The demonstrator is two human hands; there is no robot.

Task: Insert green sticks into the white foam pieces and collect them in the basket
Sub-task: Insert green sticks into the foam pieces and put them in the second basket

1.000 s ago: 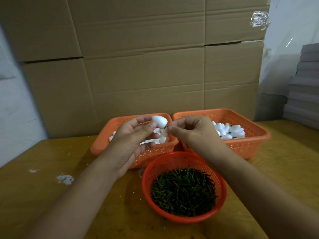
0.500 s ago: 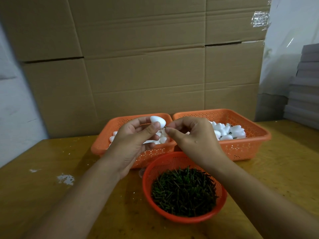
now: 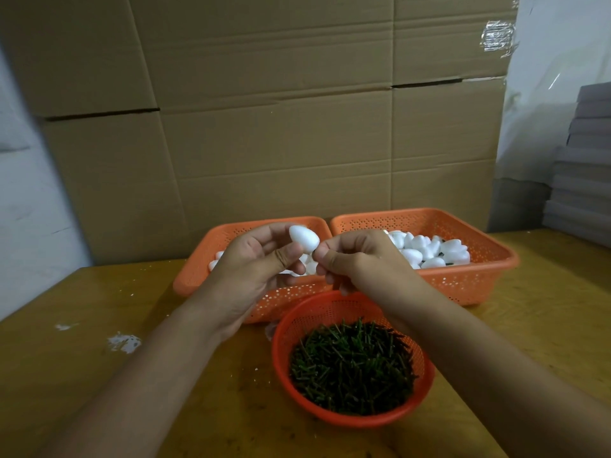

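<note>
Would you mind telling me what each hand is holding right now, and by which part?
The left hand pinches a white foam piece by its lower sides. The right hand is pinched shut at its tip; any stick there is hidden.

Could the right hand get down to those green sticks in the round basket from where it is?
Probably yes. The right hand is just above the round basket, whose open top leaves the green sticks uncovered. Its fingers pinch at the foam piece, so they'd release first.

Wooden table (image 3: 99,385) under three orange baskets (image 3: 463,282)
</note>
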